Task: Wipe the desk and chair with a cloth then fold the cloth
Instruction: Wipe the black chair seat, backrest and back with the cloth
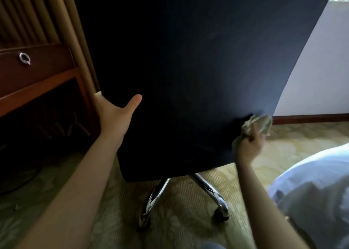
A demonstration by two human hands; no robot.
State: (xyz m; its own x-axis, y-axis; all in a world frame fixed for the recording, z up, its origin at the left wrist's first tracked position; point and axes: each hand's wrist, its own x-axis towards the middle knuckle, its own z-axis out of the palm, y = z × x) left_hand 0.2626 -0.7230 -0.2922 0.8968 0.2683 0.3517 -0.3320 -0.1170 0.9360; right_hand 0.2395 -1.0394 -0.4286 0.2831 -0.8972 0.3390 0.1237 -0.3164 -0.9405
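From the head view: steadies the chair (188,69) with the left grip (113,111), fingers wrapped out of sight round the back's left edge, thumb stretched flat across the dark fabric. Clenches the cloth (258,123) in the right grip (249,143), fingers curled tight round a crumpled wad, all motion-blurred. Presses it on the back's lower right corner, right at the edge.

Most likely to go wrong: rolling or swivelling. Stands on a chrome base (188,192) with casters (222,213) over carpet (179,230), so a hard sideways stroke may turn the back away from the cloth if the left grip slackens. May also knock the wooden surface (47,67), just beside the chair's left edge.

Next risk: running off the corner. Sits partly past the back's edge already, so one more stroke outward probably wipes air.

Third: bunched like this, touches only a small patch, so probably leaves strips unwiped; hard to check on dark fabric in shade.

As for the cloth against the grips: bulges above and beyond the right fingers, toward the wall (311,69), knuckles below it. Lies well apart from the left grip, across the whole width of the back. Not yet folded.
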